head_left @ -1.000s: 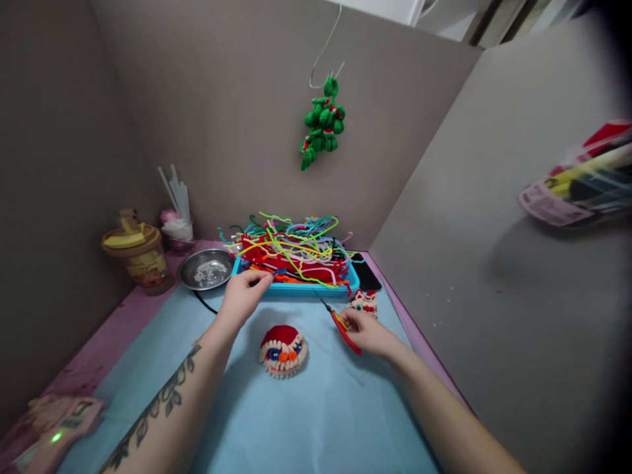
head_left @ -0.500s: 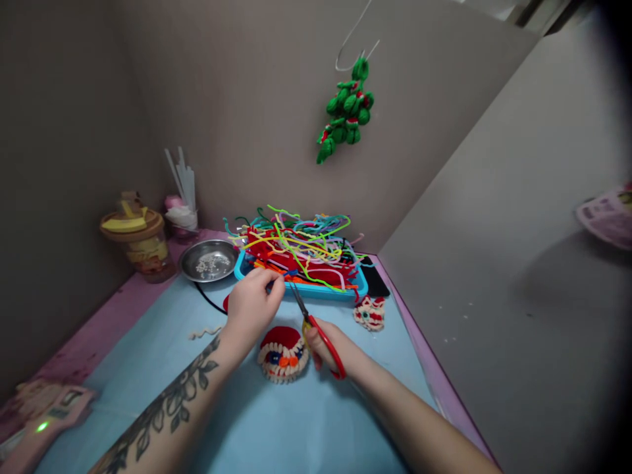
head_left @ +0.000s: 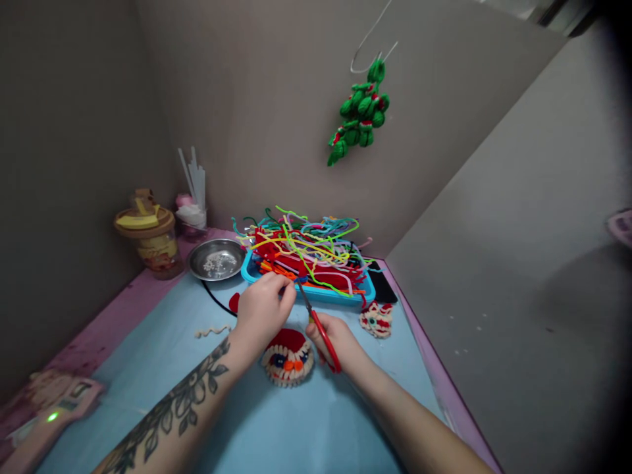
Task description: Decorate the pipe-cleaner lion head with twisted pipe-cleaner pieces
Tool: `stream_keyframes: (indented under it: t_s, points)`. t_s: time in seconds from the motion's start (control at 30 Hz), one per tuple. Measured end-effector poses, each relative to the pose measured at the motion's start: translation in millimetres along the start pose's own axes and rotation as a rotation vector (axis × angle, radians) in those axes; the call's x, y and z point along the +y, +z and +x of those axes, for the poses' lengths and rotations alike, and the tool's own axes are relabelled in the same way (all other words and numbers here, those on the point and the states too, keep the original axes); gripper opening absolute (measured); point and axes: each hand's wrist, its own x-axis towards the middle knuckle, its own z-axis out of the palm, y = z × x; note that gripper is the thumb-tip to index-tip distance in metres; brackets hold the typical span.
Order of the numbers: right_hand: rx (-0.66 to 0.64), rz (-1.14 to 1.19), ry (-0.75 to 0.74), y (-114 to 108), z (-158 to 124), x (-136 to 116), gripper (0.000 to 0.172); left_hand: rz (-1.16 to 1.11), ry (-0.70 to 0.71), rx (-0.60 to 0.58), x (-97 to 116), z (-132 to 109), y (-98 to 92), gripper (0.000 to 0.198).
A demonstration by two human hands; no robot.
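Note:
My left hand [head_left: 266, 304] is closed in a pinch over the front edge of the tray. A short piece of blue pipe cleaner [head_left: 301, 280] sticks out from its fingertips. My right hand [head_left: 340, 342] is wrapped round red-handled scissors [head_left: 325, 341], whose dark blades point up and left to the blue piece. Below and between my hands, a round face [head_left: 289, 361] of cream, red, blue and orange pipe cleaner lies on the blue sheet [head_left: 296, 428]. Behind my hands stands a blue tray [head_left: 326, 295] heaped with coloured pipe cleaners [head_left: 306, 247].
A metal bowl [head_left: 212, 266] of small white bits is beside the tray, near a lidded cup [head_left: 155, 247]. A red-and-cream piece [head_left: 376, 320] and a dark phone [head_left: 378, 283] lie right. A pink device [head_left: 64, 408] sits front left. Green crochet-like decoration [head_left: 359, 108] hangs above.
The view has shifted, so most things appear further right. The scissor blades have come nearer together and now meet the blue pipe cleaner at my left fingertips.

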Motion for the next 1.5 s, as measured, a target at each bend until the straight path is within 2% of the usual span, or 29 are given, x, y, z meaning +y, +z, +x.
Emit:
stream_keyframes:
  t_s: [0.2,0.37,0.47,0.57,0.6,0.67,0.77,0.83,0.97,1.07,1.3,1.43,1.5]
  points:
    - [0.041,-0.034,-0.027,-1.7,4.1,-4.1,0.039,-0.082,-0.036,0.003,-2.9,1.2,1.4,0.022]
    - [0.056,-0.090,-0.053,-5.3,15.6,-5.0,0.032,-0.138,-0.097,-0.014,-15.2,3.6,9.0,0.024]
    - [0.100,-0.206,-0.044,-9.7,24.1,-1.6,0.031,-0.142,-0.060,0.026,-23.9,6.2,11.1,0.021]
    - [0.133,-0.395,-0.024,-15.6,28.0,-3.8,0.031,-0.138,0.035,0.111,-31.1,14.8,6.1,0.030]
    - [0.131,-0.453,-0.020,-17.9,28.3,-6.9,0.031,-0.138,0.075,0.115,-33.5,20.4,3.4,0.034]
    - [0.115,-0.559,-0.028,-23.1,28.9,-16.9,0.031,-0.137,0.169,0.051,-39.0,37.1,-1.9,0.039]
    - [0.146,-0.748,-0.049,-34.9,33.1,-37.7,0.039,-0.080,0.353,-0.189,-48.1,74.3,-7.3,0.031]
    - [0.215,-0.891,-0.052,-45.5,39.2,-51.4,0.048,-0.004,0.415,-0.321,-51.3,101.3,-9.0,0.027]
    - [0.295,-1.088,-0.038,-67.4,53.5,-68.9,0.058,0.073,0.495,-0.324,-45.1,138.6,-6.4,0.024]
    - [0.291,-1.137,-0.020,-78.5,60.4,-70.4,0.060,0.078,0.490,-0.287,-38.6,146.5,4.7,0.024]
    - [0.255,-1.157,-0.023,-88.4,60.0,-57.9,0.059,-0.015,0.367,-0.278,-42.7,141.7,40.1,0.021]
    - [0.236,-1.172,-0.040,-92.6,59.8,-53.1,0.055,-0.084,0.328,-0.268,-40.4,138.7,47.1,0.022]
    - [0.239,-1.173,-0.031,-96.2,61.3,-51.4,0.057,-0.115,0.281,-0.210,-38.9,138.5,47.0,0.022]
